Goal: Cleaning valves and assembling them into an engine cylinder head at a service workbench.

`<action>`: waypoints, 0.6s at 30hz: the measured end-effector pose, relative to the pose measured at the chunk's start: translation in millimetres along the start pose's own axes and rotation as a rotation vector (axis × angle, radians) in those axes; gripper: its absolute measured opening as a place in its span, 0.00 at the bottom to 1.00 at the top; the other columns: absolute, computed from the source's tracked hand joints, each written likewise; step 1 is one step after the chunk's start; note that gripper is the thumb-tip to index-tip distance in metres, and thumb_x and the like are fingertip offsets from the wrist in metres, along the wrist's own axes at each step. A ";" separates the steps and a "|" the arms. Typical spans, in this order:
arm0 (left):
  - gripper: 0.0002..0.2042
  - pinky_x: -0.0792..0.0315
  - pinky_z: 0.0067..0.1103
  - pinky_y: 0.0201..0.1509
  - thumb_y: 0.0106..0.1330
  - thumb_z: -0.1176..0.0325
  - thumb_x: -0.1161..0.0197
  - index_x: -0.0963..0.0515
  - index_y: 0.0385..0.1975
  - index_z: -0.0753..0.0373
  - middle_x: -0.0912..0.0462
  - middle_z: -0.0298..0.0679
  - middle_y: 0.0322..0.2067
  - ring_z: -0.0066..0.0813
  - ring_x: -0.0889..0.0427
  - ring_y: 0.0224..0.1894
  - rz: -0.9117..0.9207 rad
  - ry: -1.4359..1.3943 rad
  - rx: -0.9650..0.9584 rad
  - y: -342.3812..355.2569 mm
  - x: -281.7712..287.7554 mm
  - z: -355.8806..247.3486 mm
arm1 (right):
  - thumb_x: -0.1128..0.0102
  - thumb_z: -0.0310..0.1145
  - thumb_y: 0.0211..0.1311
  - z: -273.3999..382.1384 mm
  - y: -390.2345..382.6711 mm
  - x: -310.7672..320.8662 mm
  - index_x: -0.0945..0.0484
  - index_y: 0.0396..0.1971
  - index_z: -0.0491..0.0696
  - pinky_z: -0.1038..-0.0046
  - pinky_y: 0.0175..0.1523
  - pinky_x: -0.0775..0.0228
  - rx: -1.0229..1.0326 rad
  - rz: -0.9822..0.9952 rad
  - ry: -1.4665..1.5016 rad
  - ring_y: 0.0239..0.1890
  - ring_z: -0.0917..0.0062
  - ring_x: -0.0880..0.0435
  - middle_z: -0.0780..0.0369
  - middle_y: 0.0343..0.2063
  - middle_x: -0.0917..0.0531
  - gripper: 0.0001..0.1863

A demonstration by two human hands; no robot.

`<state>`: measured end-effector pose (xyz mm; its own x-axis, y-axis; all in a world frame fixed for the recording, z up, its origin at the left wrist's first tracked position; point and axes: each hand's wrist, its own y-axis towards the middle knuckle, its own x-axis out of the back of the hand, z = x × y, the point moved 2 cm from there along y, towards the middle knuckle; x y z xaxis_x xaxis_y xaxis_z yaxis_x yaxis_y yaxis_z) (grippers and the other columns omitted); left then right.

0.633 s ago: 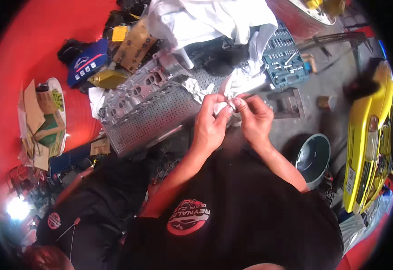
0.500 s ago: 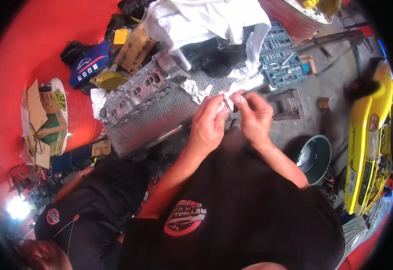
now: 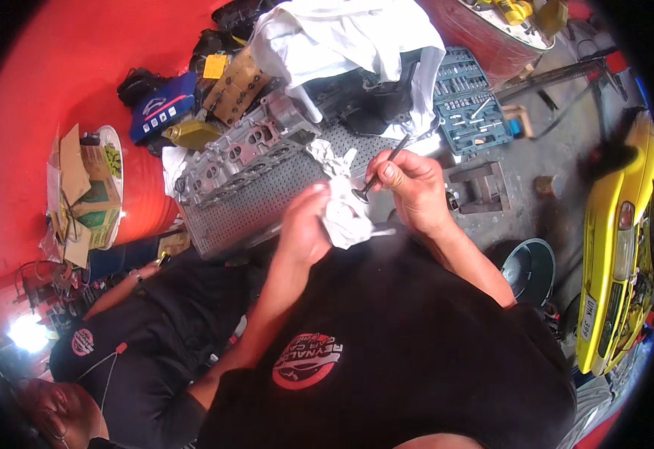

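My left hand (image 3: 304, 224) is closed on a crumpled white rag (image 3: 346, 221), slightly blurred. My right hand (image 3: 409, 187) pinches a dark poppet valve (image 3: 364, 193) by its long stem, head downward beside the rag. Beyond my hands a perforated metal bench (image 3: 222, 224) carries an aluminium cylinder head (image 3: 241, 153), with several ports showing. Another crumpled white cloth (image 3: 323, 153) lies on the bench, and a larger white cloth (image 3: 334, 34) covers dark parts at the back.
An open socket set (image 3: 477, 123) lies right of the bench. A bucket (image 3: 529, 269), metal stand (image 3: 477, 187) and yellow car front (image 3: 619, 247) are at right. Cardboard boxes (image 3: 80, 194) top a red drum at left. A co-worker (image 3: 140, 352) is at lower left.
My hands have separated: the left moved down-left with the rag, the right now shows the dark valve. The co-worker's arm and head have come further into view.
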<state>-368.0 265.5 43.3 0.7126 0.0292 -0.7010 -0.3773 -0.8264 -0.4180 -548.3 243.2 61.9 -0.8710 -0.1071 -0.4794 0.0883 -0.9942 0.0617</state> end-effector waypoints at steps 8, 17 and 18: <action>0.20 0.24 0.33 0.48 0.74 0.59 0.44 0.29 0.57 0.69 0.20 0.45 0.50 0.35 0.19 0.48 0.297 -0.155 -0.212 -11.6 -31.5 0.9 | 0.39 0.25 0.65 -18.1 1.4 -10.0 0.18 0.47 0.43 0.73 0.46 0.20 -0.335 0.089 0.537 0.40 0.77 0.13 0.62 0.39 0.13 0.11; 0.10 0.20 0.33 0.47 0.74 0.66 0.42 0.27 0.47 0.67 0.17 0.45 0.39 0.34 0.16 0.42 0.073 -0.115 -0.192 -10.9 -38.3 10.7 | 0.40 0.27 0.68 -26.2 6.6 3.7 0.18 0.48 0.44 0.76 0.40 0.20 -0.350 0.269 0.559 0.35 0.79 0.14 0.62 0.38 0.13 0.11; 0.09 0.20 0.31 0.46 0.74 0.67 0.42 0.27 0.45 0.66 0.17 0.44 0.37 0.31 0.17 0.40 0.004 0.016 -0.276 -6.0 -37.2 13.9 | 0.40 0.26 0.68 -27.9 8.2 2.6 0.18 0.48 0.44 0.76 0.39 0.20 -0.346 0.156 0.491 0.35 0.80 0.14 0.63 0.37 0.13 0.11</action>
<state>-400.5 277.2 63.9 0.7216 0.0184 -0.6920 -0.2062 -0.9485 -0.2403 -536.4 234.5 36.8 -0.5189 -0.1621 -0.8393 0.4196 -0.9038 -0.0849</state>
